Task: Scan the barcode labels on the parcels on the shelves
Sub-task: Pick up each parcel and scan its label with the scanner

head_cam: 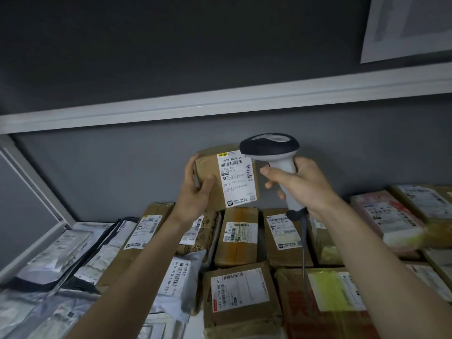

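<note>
held parcel's label (236,178) "T099-54", mailer (176,277) "010-010-L30-551"

Scanner head (269,144) covers the held parcel's (227,178) label (236,179) top right corner. Right-side parcels (389,216) blurred, print unreadable. Scanner cable (304,243) fades out lower down. Poster (411,25) cut by top-right edge. Both forearms cut by bottom edge.

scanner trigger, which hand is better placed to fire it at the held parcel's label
Right hand: it grips the grey-and-black handheld barcode scanner beside the white label, while the left hand holds the brown cardboard parcel.
</note>
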